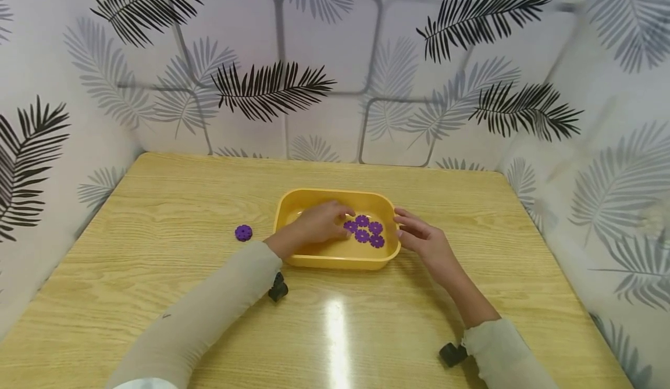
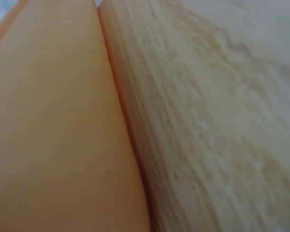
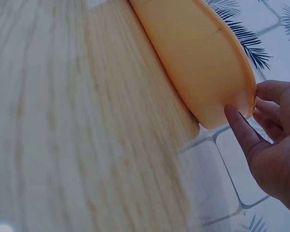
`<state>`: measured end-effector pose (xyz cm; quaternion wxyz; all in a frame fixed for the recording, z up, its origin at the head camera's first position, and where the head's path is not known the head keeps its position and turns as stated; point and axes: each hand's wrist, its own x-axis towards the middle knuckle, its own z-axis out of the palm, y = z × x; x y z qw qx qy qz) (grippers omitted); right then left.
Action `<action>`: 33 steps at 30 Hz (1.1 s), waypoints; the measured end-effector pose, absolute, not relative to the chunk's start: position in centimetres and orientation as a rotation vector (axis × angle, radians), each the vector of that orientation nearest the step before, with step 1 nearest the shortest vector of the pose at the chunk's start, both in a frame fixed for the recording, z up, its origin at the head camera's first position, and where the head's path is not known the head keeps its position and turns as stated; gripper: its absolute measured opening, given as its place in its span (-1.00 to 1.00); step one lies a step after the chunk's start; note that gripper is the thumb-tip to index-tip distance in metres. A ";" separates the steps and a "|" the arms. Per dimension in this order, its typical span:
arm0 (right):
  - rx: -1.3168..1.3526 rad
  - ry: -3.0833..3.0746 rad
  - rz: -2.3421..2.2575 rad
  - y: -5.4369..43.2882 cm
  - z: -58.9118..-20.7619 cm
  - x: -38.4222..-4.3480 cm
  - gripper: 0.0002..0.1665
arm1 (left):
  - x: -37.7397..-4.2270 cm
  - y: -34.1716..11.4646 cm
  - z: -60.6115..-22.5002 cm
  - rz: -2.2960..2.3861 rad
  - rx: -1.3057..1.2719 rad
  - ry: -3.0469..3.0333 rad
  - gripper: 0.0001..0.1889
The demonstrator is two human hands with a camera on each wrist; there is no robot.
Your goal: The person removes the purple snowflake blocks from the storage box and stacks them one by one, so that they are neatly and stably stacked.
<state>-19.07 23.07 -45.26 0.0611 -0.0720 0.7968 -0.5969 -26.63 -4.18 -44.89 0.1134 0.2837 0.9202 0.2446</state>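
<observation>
A yellow plastic tray [image 1: 335, 263] with rounded corners stands on the wooden table, and several purple notched discs [image 1: 376, 228] lie in its right half. My left hand [image 1: 323, 221] reaches over the near left wall into the tray. Its thumb and fingers are parted beside the leftmost disc, which lies at the gap between them. At the tray's right end, my right hand [image 1: 425, 242] rests its fingertips against the outside. The right wrist view has the thumb of that hand [image 3: 275, 150] on the orange-looking tray wall [image 3: 203, 63] and another finger at the rim.
Left of the tray, more purple notched discs [image 1: 243, 233] sit on the table [image 1: 173, 220], seemingly stacked. Black wrist-camera parts show under the left forearm [image 1: 278, 288] and beside the right sleeve [image 1: 452, 354]. A leaf-patterned wall covering [image 1: 330, 127] borders the table's back.
</observation>
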 end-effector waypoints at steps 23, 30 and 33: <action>-0.239 2.412 -1.812 23.2 -45.5 -19.1 -0.46 | -26.0 -3.7 -44.9 0.653 0.757 2.728 -0.74; -0.217 2.418 -1.797 23.1 -45.3 -19.0 -0.47 | -26.1 -3.5 -44.9 0.666 0.744 2.715 -0.66; -0.206 2.417 -1.792 23.1 -45.2 -19.0 -0.47 | -26.1 -3.5 -44.8 0.672 0.732 2.707 -0.65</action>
